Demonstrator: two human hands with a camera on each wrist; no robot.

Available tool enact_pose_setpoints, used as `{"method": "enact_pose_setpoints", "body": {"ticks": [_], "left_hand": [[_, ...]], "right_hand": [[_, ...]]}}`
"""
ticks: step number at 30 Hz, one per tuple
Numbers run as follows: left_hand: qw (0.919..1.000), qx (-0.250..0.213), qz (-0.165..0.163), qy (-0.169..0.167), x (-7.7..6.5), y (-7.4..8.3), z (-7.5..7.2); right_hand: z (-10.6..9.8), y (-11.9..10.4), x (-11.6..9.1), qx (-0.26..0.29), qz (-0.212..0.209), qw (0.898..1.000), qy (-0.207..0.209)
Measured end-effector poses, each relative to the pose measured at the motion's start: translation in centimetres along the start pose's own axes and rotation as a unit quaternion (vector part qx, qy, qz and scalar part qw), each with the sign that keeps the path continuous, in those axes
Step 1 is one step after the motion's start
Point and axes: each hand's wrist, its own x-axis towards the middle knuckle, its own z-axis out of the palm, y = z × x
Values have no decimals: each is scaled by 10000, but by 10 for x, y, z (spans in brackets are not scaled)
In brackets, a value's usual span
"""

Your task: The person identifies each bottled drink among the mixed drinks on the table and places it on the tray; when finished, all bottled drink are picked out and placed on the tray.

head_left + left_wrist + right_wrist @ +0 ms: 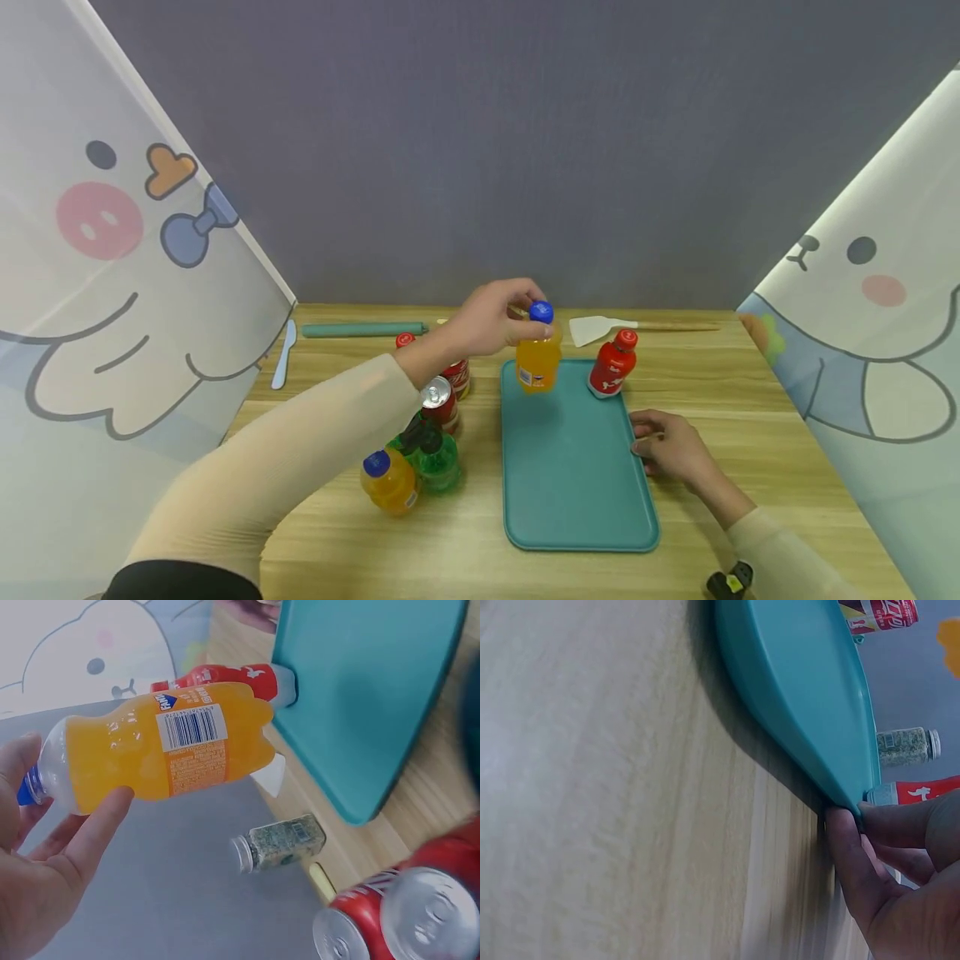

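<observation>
My left hand (498, 319) grips an orange soda bottle (537, 365) by its neck, just under the blue cap. In the head view the bottle overlaps the far left part of a teal tray (577, 475). Its label with a barcode faces the left wrist camera, and the bottle (199, 739) lies sideways across that view. A red bottle (613, 364) stands in the tray's far right corner. At the tray's right side, my right hand (670, 446) pinches the rim between thumb and fingers, as the right wrist view shows.
Left of the tray stand red cans (440, 403), green bottles (439, 461) and another orange bottle (391, 481). Along the back lie a teal rolling pin (363, 330) and a white spatula (592, 328). A knife (283, 355) lies far left; a seasoning jar (286, 841) stands behind the tray.
</observation>
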Motion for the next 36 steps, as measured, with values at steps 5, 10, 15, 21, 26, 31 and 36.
{"method": "enact_pose_setpoints", "body": {"ticks": [5,10,15,21,26,31,36], "left_hand": [[9997,-45,-239,13,22,5,10],[9983,-54,-520,252,43,3,25],[9960,103,-692,554,60,-5,41],[9932,406,-852,676,72,-16,58],[9919,567,-913,673,76,-29,73],[9899,737,-971,729,77,-35,89],[9869,773,-1147,837,78,-34,99]], "right_hand": [[1,-1,-1,-6,-5,10000,31],[2,1,-1,5,41,10000,60],[2,2,0,33,55,10000,57],[1,-1,0,-4,5,10000,24],[-1,-4,0,33,-28,10000,22],[-1,-4,-1,40,-8,10000,19],[0,-4,-1,71,-39,10000,1]]}}
